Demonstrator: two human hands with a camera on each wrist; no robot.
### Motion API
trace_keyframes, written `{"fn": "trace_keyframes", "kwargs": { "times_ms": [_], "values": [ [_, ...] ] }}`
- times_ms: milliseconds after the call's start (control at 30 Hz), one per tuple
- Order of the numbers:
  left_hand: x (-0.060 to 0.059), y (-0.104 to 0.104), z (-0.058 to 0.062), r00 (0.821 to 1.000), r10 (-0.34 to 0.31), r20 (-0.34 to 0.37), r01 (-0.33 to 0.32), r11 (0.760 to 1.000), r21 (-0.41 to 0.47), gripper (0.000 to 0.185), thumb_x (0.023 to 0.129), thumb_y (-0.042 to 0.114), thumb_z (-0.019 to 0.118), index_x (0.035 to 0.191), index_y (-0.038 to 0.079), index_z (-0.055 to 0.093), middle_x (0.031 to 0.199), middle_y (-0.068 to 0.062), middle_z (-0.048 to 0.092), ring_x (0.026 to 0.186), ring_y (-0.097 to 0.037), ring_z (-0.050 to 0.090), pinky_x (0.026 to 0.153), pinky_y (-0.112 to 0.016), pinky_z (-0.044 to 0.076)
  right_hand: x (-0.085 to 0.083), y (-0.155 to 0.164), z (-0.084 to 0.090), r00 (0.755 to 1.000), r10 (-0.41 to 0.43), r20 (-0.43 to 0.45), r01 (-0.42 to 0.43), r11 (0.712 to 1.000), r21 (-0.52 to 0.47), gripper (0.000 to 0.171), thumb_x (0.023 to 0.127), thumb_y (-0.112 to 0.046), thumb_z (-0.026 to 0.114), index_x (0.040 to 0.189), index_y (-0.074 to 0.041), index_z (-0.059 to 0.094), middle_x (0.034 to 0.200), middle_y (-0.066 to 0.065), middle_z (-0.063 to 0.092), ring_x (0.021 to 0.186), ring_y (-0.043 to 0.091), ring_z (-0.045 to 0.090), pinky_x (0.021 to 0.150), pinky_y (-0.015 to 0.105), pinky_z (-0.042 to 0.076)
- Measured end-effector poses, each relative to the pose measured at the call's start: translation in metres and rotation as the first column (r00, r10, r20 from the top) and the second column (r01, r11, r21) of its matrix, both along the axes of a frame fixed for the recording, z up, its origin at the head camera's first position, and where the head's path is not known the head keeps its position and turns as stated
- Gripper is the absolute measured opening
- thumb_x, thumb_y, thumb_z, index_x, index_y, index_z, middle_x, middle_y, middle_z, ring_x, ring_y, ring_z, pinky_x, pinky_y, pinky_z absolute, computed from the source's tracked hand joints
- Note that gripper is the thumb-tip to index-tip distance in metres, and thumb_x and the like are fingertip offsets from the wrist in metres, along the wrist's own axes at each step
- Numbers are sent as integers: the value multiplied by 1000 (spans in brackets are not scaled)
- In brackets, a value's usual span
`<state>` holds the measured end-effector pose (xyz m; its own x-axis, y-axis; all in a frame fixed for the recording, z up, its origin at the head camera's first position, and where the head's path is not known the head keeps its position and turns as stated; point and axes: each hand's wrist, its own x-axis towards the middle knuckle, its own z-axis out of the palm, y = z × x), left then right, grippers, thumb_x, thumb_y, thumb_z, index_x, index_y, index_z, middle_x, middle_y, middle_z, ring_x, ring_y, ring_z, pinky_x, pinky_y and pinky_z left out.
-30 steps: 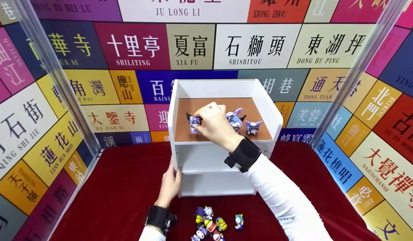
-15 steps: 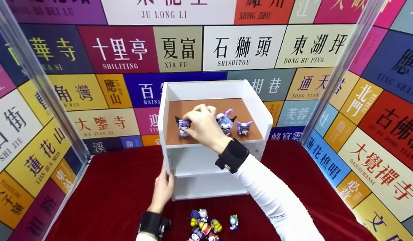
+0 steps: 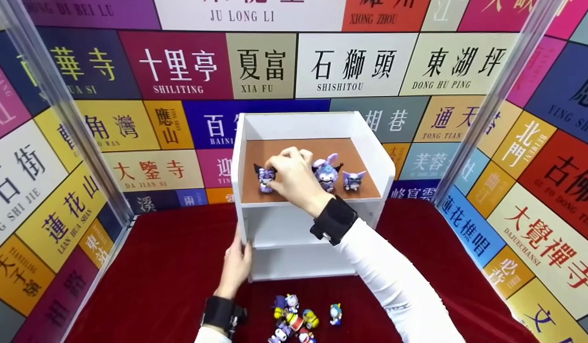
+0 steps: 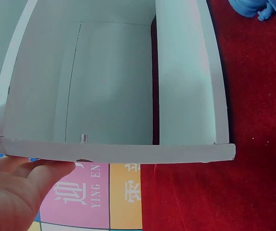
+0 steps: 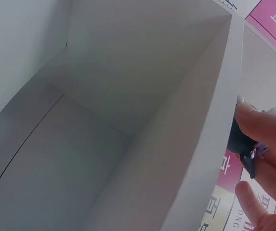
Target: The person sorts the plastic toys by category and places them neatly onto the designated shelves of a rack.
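A white shelf unit [image 3: 294,224] with a brown top board stands on the red cloth. On its top board, at the left, my right hand [image 3: 296,176] pinches a small purple figurine [image 3: 265,180] with dark pointed ears. The right wrist view shows thumb and fingers around its dark head [image 5: 242,139]. Just right of that hand stand a bigger purple figurine [image 3: 326,175] with a long ear and a smaller purple one [image 3: 353,181]. My left hand [image 3: 237,267] grips the unit's left side panel [image 4: 152,153], its fingers lying along the outside in the left wrist view.
In front of the unit several small figurines [image 3: 294,320] lie in a cluster on the red cloth [image 3: 179,276]. One blue and yellow figurine [image 3: 335,314] sits apart to their right. Sign-covered walls [image 3: 260,66] enclose the back and sides, with metal posts [image 3: 499,105] at the corners.
The head view swings left-to-right and back slightly. Against the shelf unit, both hands and the pinched figurine stay nearly where they were.
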<state>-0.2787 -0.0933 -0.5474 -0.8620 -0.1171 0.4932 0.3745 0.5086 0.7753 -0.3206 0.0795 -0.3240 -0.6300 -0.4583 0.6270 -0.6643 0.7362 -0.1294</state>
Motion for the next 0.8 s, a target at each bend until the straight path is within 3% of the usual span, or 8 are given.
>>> {"fn": "trace_keyframes", "kwargs": {
  "times_ms": [133,533,800],
  "values": [
    [0,1,1,1000,4,2,-4,1000,-8,60,93,6,55,148,9,33,96,-24,66,65,-22,55,61,-35,50,0,0,-1,999,3,-35,-2,1000,25,30,73,-16,80,99,-15,66,100,-2,70,107,21,50,95,46,24],
    [1,0,-2,1000,4,-1,-4,1000,-13,59,92,5,55,147,8,34,114,-28,64,79,-28,63,67,-42,53,2,0,-5,997,-1,-82,5,999,42,31,73,-15,79,100,-15,64,103,-2,70,110,23,50,94,46,26],
    [1,0,1,1000,3,16,-3,1000,-7,58,92,5,54,147,7,34,93,-23,67,62,-19,52,59,-34,49,3,0,-7,994,-5,-113,10,999,45,34,73,-15,77,104,-17,63,108,-2,69,111,23,50,94,47,26]
  ]
}}
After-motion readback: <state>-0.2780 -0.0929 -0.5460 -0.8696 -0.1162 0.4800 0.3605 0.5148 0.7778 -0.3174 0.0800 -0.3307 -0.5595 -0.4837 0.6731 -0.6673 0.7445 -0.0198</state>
